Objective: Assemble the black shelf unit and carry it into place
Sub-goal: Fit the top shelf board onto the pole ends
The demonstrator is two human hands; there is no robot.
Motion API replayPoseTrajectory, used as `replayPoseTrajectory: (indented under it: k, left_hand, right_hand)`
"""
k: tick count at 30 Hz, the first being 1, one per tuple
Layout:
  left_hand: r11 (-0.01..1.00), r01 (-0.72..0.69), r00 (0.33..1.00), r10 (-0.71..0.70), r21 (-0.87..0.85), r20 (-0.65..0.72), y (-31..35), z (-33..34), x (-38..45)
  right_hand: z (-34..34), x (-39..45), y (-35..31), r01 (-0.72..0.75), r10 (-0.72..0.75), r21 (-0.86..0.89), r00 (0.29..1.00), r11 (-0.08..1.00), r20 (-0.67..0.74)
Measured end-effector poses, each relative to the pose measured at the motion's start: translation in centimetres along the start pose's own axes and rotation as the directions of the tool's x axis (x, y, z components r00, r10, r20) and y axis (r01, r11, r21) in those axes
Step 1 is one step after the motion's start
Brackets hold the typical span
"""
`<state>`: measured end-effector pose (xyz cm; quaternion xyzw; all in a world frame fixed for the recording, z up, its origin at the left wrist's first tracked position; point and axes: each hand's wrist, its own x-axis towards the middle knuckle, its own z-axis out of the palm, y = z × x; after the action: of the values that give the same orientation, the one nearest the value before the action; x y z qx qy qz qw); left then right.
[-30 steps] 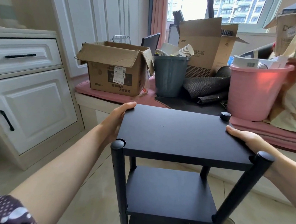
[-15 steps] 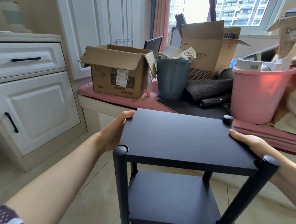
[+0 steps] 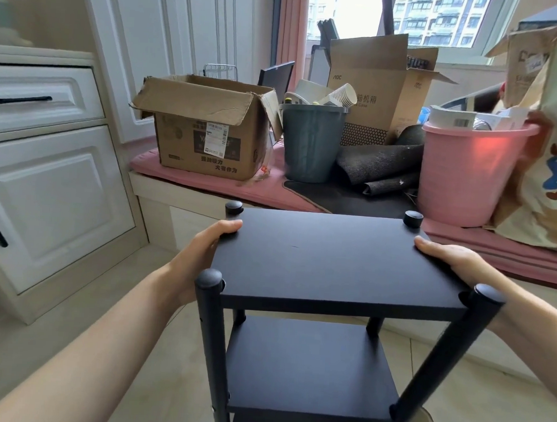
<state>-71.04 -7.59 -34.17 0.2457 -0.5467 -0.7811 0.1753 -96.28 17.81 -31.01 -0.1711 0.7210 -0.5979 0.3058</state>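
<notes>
Cabinetry, white panelled, with black bar handles (image 3: 20, 99): far left, along the wall.

Shelf unit, black, flat rectangular boards on four round posts (image 3: 329, 262): near centre, upright over the beige tiled floor (image 3: 71, 329), just in front of the window seat; whether its feet touch the floor cannot be told. Top board, one lower board and the edge of a third show; round caps top the posts.

Window seat with pink cushion (image 3: 182, 181): far centre, carrying the items below.

Cardboard box, brown, open flaps, printed label (image 3: 207, 129): far left on the cushion.

Cardboard box, tall, brown, open (image 3: 374, 83): far centre, by the window.

Bucket, pink plastic, filled with papers (image 3: 466, 172): far right.

Bin, grey plastic, holding paper cups (image 3: 310, 141): between brown box and pink bucket.

Mat, dark woven, rolled (image 3: 379, 161): just beside the bin.

Left hand (image 3: 201, 248): grips the top board's left edge, thumb on top, fingers hidden underneath.

Right hand (image 3: 452, 262): grips the right edge, thumb on top, fingers hidden underneath.
</notes>
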Motion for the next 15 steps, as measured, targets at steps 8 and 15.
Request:
replayPoseTrajectory:
  k: [8, 15]
  left_hand:
    - [0.995, 0.046, 0.963, -0.021, 0.085, -0.269, 1.1, 1.6, -0.7]
    - [0.997, 0.073, 0.966, -0.078, -0.027, -0.248, 0.7, 2.5, -1.5]
  right_hand:
    - [-0.6, -0.3, 0.1, -0.037, 0.034, 0.061, 0.998, 0.997, 0.052]
    - [-0.4, -0.4, 0.4, -0.035, 0.031, 0.083, 0.998, 0.996, 0.048]
